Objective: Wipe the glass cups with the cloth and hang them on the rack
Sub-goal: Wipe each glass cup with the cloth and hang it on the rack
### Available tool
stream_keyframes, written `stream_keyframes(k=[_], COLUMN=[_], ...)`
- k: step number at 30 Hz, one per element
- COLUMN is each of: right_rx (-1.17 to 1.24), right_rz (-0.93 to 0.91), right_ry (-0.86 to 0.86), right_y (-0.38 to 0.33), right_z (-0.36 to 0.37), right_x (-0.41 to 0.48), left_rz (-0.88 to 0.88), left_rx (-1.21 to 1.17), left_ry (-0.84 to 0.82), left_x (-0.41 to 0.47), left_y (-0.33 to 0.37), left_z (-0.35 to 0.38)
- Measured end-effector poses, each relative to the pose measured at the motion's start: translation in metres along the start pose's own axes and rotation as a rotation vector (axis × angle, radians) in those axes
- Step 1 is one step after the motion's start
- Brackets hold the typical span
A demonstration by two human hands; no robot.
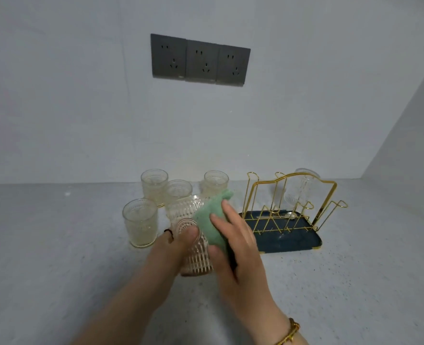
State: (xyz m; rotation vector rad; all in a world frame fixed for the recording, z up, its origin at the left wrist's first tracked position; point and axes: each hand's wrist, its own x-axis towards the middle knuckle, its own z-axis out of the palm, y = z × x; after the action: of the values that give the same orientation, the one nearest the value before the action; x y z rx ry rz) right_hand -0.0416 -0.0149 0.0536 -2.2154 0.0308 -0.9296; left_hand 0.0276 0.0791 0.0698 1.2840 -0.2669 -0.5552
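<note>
Glass cup (196, 260) | left hand (178, 242) grips it | right hand (238, 240) clamps cloth (211, 217) on it | risk: wiping pressure could twist the glass loose onto worktop (81, 270).

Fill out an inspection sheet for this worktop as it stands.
Surface: grey speckled countertop.
Job's things: four upright cups at back left; held cup tilted, green cloth against it; hung cup inverted on gold rack, which stands in a dark tray.
Clutter: nothing seen.
Hands: left hand grips the held cup; right hand holds the cloth to it.
Cables: nothing seen.
Surroundings: grey wall, three dark sockets.
</note>
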Motion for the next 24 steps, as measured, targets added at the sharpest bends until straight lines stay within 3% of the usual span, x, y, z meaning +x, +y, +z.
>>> stream_keyframes(k=[3,7,9,12,18,21,24], right_rx=[0.111,0.653,0.765,0.737,0.440,0.599,0.784], right_rz=[-0.061,0.435,0.547,0.531,0.341,0.421,0.673], right_ry=[0.021,-0.162,-0.175,-0.167,-0.130,-0.150,-0.082], right_y=[-0.013,-0.023,-0.020,-0.029,-0.043,-0.028,-0.017], right_z=[0.012,0.016,0.016,0.020,0.043,0.037,0.032], right_x=[0.004,0.013,0.015,0.015,0.010,0.029,0.042], left_rz=[0.054,0.143,0.162,0.125,0.094,0.081,0.108], left_rx=[-0.020,0.145,0.224,0.241,0.185,0.155,0.163], left_ry=[-0.057,-0.028,0.002,0.048,0.095,0.058,0.040], left_x=[-0.010,-0.013,-0.014,-0.010,0.007,0.014,0.016], left_y=[0.005,0.012,0.016,0.021,0.028,0.019,0.017], left_z=[-0.013,-0.025,-0.026,-0.029,-0.042,-0.044,-0.040])
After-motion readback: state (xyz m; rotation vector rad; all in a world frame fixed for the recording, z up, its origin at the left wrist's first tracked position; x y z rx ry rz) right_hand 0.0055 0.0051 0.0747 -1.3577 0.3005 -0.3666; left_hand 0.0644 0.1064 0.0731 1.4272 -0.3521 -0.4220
